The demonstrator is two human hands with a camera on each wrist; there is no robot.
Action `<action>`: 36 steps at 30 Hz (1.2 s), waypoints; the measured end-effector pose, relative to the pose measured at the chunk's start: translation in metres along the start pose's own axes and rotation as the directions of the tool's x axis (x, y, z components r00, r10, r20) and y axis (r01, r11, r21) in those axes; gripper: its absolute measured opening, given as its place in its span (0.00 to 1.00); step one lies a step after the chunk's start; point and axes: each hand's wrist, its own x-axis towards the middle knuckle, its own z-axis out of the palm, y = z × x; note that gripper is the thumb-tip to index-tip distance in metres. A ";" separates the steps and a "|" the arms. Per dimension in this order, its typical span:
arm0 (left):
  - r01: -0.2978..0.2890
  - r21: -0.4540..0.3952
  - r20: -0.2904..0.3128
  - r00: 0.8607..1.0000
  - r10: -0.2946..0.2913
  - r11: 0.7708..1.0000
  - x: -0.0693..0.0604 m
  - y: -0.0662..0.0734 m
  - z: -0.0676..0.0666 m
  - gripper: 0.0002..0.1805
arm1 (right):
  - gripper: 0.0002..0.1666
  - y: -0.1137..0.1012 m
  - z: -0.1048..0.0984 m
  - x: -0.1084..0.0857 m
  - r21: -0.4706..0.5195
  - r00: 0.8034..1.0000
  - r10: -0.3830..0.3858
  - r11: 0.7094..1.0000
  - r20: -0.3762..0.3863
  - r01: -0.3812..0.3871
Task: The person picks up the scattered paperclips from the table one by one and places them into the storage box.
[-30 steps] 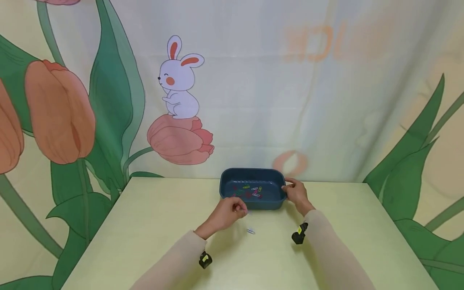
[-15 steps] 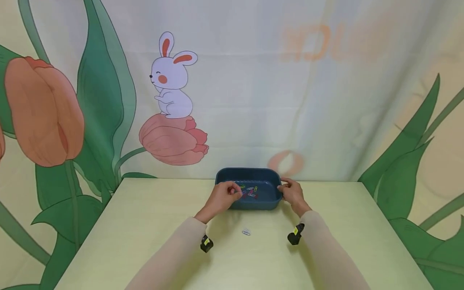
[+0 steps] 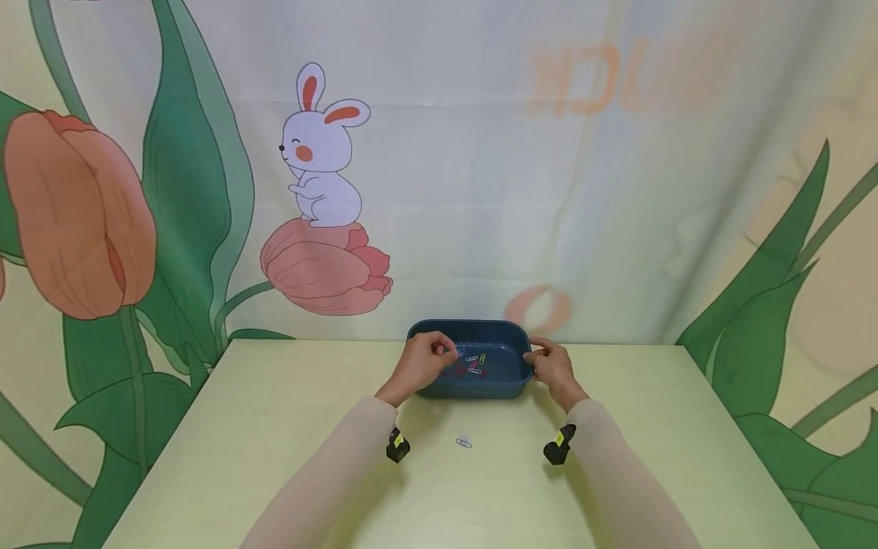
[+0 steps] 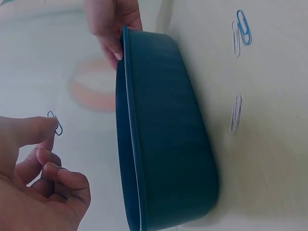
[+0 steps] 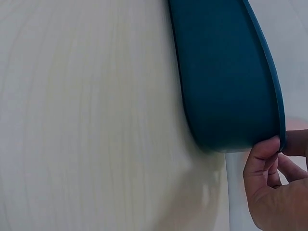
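Observation:
My left hand [image 3: 420,362] is over the left part of a dark blue plastic bin [image 3: 473,389]. In the left wrist view its thumb and forefinger pinch a small dark-looking paper clip [image 4: 57,126] above the rim. My right hand [image 3: 555,370] grips the bin's right end, thumb and fingers on either side of the rim [image 5: 280,106]. Several coloured paper clips, among them a yellow clip [image 3: 482,358], lie on the bin floor; my left hand hides some of that floor.
On the pale table [image 3: 309,435] in front of the bin lie a few loose paper clips: a blue clip [image 4: 244,27], a white clip beside it [image 4: 236,39] and another whitish clip [image 4: 236,114]. A printed curtain [image 3: 453,191] hangs right behind the table's back edge.
My left hand has moved from the table in front of the bin up and forward over its left part. The right hand keeps its grip on the rim. The head view has shifted slightly.

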 end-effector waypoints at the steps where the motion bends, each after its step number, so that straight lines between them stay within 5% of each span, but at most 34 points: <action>1: 0.005 -0.002 0.000 1.000 -0.005 1.000 0.001 0.000 -0.001 0.05 | 0.27 0.000 0.000 0.000 0.002 1.000 -0.001 1.000 0.001 0.001; 27: 0.132 0.010 -0.070 0.989 -0.131 0.991 0.040 -0.018 0.015 0.03 | 0.26 0.001 0.003 -0.004 -0.007 1.000 -0.015 1.000 -0.011 0.015; 36: 0.138 -0.011 -0.065 0.988 -0.139 0.990 0.044 -0.018 0.017 0.12 | 0.27 -0.003 0.002 -0.004 -0.020 1.000 -0.016 1.000 -0.015 0.016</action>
